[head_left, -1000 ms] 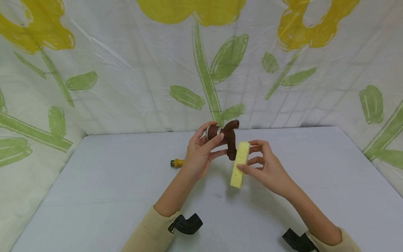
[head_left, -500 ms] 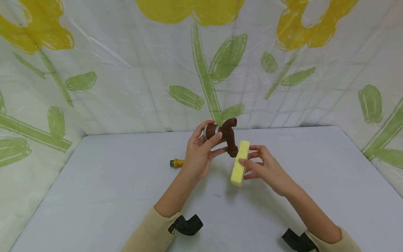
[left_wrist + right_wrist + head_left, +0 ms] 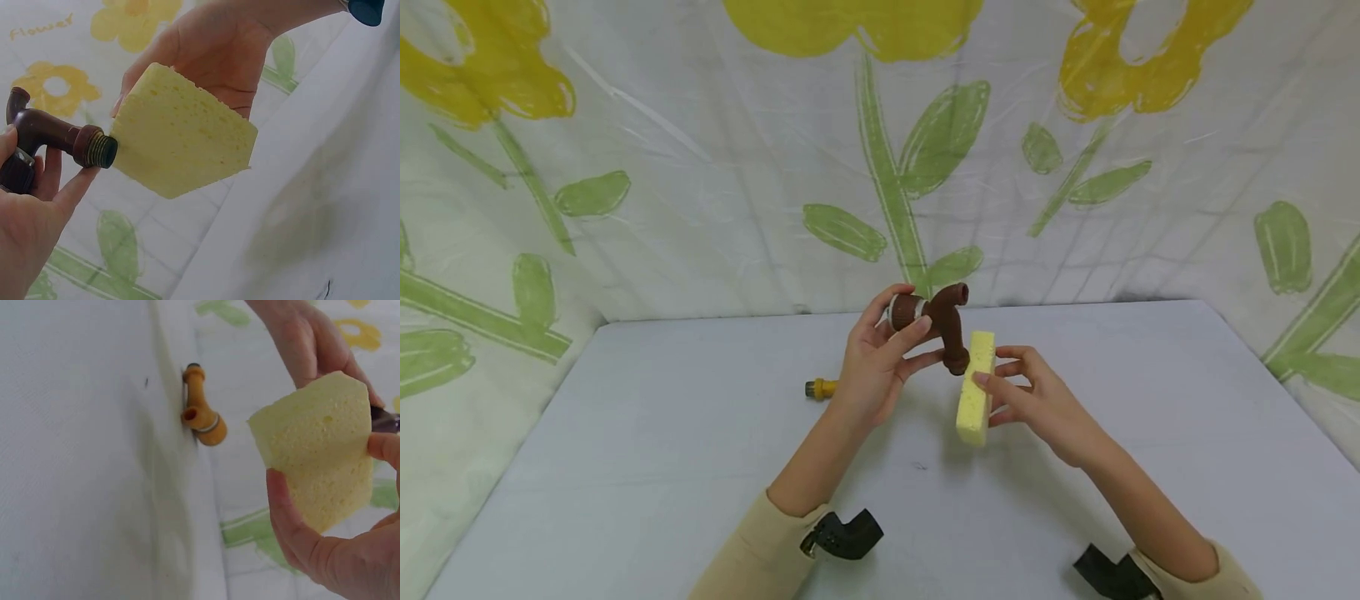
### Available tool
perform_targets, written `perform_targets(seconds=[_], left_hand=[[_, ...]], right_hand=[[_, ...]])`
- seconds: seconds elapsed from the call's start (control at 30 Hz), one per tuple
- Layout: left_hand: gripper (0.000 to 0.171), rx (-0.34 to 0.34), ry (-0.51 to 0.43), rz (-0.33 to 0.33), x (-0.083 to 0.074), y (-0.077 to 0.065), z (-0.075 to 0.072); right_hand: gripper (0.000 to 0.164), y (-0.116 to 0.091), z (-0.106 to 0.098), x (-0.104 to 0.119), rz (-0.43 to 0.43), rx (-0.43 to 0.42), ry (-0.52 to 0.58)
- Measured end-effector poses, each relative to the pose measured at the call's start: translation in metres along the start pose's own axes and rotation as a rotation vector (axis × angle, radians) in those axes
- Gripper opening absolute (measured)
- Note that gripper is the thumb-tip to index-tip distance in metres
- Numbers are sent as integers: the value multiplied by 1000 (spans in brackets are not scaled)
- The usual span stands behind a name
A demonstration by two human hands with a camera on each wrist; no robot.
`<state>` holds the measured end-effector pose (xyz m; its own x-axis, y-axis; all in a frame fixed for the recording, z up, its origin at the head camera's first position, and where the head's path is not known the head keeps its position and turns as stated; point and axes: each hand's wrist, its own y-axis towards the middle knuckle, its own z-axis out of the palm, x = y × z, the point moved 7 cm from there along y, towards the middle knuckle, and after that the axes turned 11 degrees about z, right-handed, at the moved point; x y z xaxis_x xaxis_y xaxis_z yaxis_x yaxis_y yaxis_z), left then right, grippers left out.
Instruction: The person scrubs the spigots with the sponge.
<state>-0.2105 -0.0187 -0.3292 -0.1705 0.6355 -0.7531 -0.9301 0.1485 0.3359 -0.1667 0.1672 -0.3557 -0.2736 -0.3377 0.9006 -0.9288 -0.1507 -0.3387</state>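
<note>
My left hand (image 3: 872,367) grips a dark brown tap (image 3: 950,329) by its ribbed knob, holding it above the table. The tap's threaded end (image 3: 103,151) points toward a yellow sponge (image 3: 976,392) and sits right at its face; whether they touch I cannot tell. My right hand (image 3: 1041,404) pinches the sponge between thumb and fingers, edge-on in the head view. In the right wrist view the sponge hides most of the brown tap.
An orange-yellow tap (image 3: 201,409) lies on the table behind my left hand, mostly hidden by it in the head view. The white table (image 3: 670,433) ends at a backdrop (image 3: 722,208) painted with flowers.
The sponge has shifted slightly and turned a little in my right hand, standing nearer upright now. The brown tap has tilted a little, its threaded end swinging slightly right.
</note>
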Motion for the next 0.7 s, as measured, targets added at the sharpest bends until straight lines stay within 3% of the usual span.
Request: perform_targets(seconds=[0.43,0.7], left_hand=[[49,55,32,-24,0,3,-4],[36,94,-3,-17,-3,2,-3]], right_hand=[[66,-3,-3,6,-70,-8,-93],[60,-5,-5,11,-120,-41,-108]])
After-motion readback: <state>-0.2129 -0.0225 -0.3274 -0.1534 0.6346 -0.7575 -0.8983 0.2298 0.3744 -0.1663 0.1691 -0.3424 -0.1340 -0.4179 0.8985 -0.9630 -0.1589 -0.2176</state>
